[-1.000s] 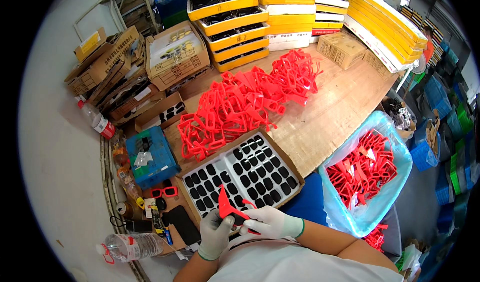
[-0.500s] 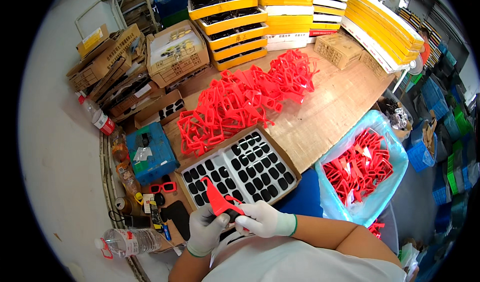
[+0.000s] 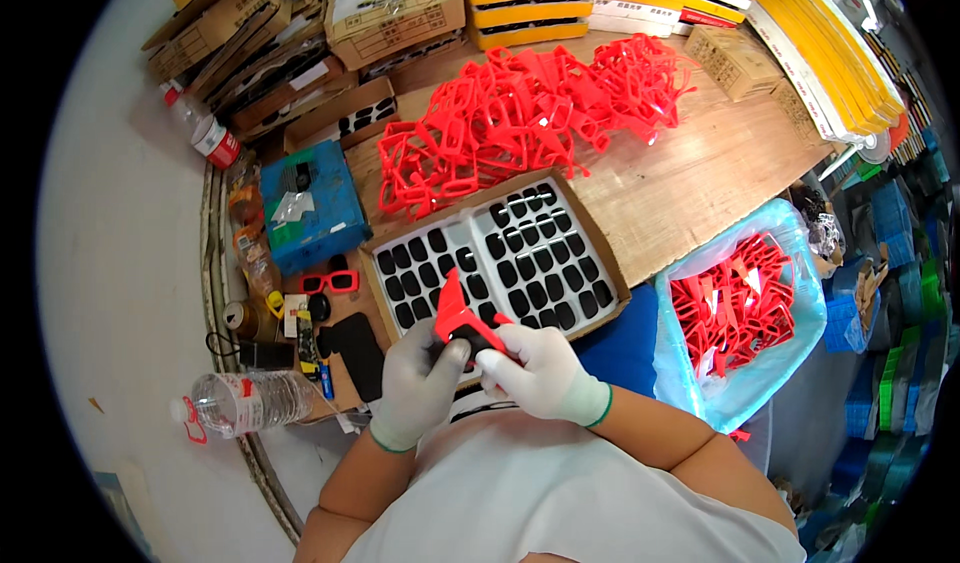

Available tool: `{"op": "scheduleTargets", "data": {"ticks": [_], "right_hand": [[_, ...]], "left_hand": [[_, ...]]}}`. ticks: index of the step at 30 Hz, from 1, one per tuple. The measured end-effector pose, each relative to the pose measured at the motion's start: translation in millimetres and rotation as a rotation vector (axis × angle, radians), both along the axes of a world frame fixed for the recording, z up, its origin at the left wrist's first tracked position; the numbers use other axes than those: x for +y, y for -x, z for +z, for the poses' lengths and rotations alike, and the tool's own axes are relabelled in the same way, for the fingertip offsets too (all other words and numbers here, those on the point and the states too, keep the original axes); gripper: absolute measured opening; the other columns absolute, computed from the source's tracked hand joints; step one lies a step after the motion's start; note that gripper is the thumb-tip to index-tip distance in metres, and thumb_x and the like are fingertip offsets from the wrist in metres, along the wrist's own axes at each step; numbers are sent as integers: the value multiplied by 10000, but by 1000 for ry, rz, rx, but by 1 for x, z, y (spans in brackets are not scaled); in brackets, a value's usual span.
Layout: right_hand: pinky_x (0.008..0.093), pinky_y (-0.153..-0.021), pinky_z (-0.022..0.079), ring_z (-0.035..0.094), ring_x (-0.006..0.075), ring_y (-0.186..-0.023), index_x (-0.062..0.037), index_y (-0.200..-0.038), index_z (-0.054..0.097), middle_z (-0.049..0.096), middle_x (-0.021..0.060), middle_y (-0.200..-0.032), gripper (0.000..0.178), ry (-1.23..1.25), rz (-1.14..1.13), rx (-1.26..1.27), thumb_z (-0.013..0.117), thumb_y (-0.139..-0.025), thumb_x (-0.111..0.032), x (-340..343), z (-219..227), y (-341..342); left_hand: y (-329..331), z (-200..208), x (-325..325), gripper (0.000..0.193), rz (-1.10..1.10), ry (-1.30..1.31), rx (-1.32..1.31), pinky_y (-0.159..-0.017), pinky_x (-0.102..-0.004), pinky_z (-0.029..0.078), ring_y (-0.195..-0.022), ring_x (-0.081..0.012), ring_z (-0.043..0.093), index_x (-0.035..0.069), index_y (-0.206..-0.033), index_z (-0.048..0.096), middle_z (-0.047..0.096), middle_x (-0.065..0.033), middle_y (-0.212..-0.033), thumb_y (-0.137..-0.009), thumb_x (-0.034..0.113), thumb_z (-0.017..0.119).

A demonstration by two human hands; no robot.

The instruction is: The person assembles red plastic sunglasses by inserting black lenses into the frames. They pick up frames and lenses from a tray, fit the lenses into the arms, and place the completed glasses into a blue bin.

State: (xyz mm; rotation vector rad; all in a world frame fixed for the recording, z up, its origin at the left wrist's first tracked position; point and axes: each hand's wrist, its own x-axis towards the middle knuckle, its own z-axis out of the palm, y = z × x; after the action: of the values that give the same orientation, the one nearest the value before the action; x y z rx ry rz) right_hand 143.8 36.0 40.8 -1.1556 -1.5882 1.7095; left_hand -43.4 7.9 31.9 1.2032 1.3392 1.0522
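Observation:
Close to my body, both gloved hands hold a red plastic glasses frame (image 3: pixel 456 310), one arm of it pointing up and away. My left hand (image 3: pixel 416 375) is closed on its left side, thumb pressed against a dark lens (image 3: pixel 465 343). Around the right side of the frame, the fingers of my right hand (image 3: pixel 542 371) are closed too. Part of the frame is hidden by my fingers. Just beyond lies an open cardboard box (image 3: pixel 617 276) with white trays holding rows of dark lenses.
A heap of red frames (image 3: pixel 520 113) covers the table's middle. More fill a bin lined with blue plastic (image 3: pixel 806 308) on the right. At left are a blue box (image 3: pixel 315 208), red glasses (image 3: pixel 331 282) and a large water bottle (image 3: pixel 250 403). Stacked yellow trays (image 3: pixel 530 11) stand behind.
My view has tilted downward, so the table appears higher in the picture. The red frame has turned slightly in my hands; both still grip it.

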Motion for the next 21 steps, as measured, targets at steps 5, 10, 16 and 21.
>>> {"op": "scheduleTargets", "data": {"ticks": [5,10,16,21], "right_hand": [[351,-566,482,589,218,-550,9,-830,620,596,113,-636,209,-83,-93,-91,597,-957,-156,2,-19,1],[358,-572,488,605,252,-557,11,-821,589,597,137,-661,204,-126,-105,-116,593,-954,-144,2,-20,-1],[274,-664,518,612,69,-695,28,-1038,604,666,29,-774,134,310,-108,306,588,-980,-92,8,-22,-11],[265,-767,540,651,88,-803,38,-1073,598,698,64,-848,132,226,11,273,591,-974,-50,14,-25,-28]], "left_hand": [[-18,-16,8,157,95,-93,139,-589,-288,466,-630,-104,561,-23,-1014,648,633,-65,-741,-934,111,629],[-27,-12,7,151,110,-141,236,-557,-267,429,-617,-75,538,-22,-960,630,627,-45,-707,-956,126,604],[-17,-19,17,196,23,-40,75,-667,-251,492,-741,-89,592,-32,-1032,633,670,-46,-877,-969,151,599],[-11,-15,16,188,-27,110,-215,-736,-281,522,-816,-110,618,-28,-1085,656,685,-66,-925,-965,105,596]]}}
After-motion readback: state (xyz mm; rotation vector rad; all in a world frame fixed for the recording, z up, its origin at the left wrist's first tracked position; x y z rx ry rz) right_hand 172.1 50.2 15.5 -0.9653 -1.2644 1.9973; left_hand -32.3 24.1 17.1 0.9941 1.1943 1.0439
